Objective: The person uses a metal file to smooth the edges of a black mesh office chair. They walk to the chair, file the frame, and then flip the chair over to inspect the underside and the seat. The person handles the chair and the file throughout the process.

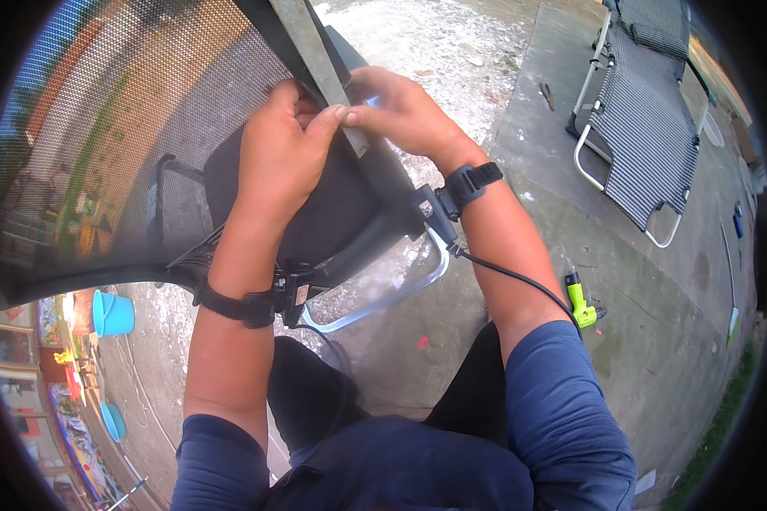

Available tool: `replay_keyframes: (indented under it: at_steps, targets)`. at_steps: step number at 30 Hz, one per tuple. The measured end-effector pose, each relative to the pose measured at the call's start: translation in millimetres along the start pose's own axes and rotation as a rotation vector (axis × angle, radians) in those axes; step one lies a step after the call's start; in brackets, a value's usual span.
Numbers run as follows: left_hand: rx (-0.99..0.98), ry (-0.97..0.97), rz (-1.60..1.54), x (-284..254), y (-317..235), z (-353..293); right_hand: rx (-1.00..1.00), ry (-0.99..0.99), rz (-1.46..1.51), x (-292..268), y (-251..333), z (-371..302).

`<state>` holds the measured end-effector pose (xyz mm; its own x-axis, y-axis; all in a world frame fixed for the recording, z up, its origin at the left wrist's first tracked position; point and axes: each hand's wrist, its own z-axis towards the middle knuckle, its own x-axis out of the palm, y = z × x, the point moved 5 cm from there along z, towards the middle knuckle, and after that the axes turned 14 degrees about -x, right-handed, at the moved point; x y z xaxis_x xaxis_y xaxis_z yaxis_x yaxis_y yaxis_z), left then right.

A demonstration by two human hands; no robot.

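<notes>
A black mesh chair back (pixel 136 128) stands tilted in front of me. Its black seat (pixel 273 192) shows through and below the mesh, and a silver tube leg (pixel 375 308) curves underneath. Along the frame's edge lies a flat grey metal bar (pixel 302 41). My left hand (pixel 283 157) is closed at the bar's lower part, thumb on its face and fingers curled behind the edge, partly hidden. From the other side my right hand (pixel 405 111) pinches the same bar, its thumb meeting my left thumb. The right fingertips are hidden behind the frame.
A grey folding lounger (pixel 648 119) stands at the far right. On the concrete floor lie a lime-green cordless drill (pixel 579 302) and a pair of pliers (pixel 547 95). Blue buckets (pixel 113 313) stand at the left. Cables run from straps on both my wrists.
</notes>
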<state>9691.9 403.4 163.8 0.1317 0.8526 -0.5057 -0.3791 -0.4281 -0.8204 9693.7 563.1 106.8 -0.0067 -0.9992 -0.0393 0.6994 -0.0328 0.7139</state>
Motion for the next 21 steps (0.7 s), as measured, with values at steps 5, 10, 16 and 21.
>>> replay_keyframes:
  at_steps: [5,10,16,21]
  targets:
    - [0.016,-0.106,0.151,3,-3,-2,0.001,-0.002,0.005,0,3,0]
    - [0.014,-0.166,0.271,2,-11,-6,-0.01,-0.004,-0.059,1,-1,0]
    - [0.035,-0.163,0.243,3,-9,-5,0.045,0.025,0.069,0,-6,0]
    - [0.017,-0.168,0.298,3,-14,-7,-0.027,0.028,-0.138,2,-7,-3]
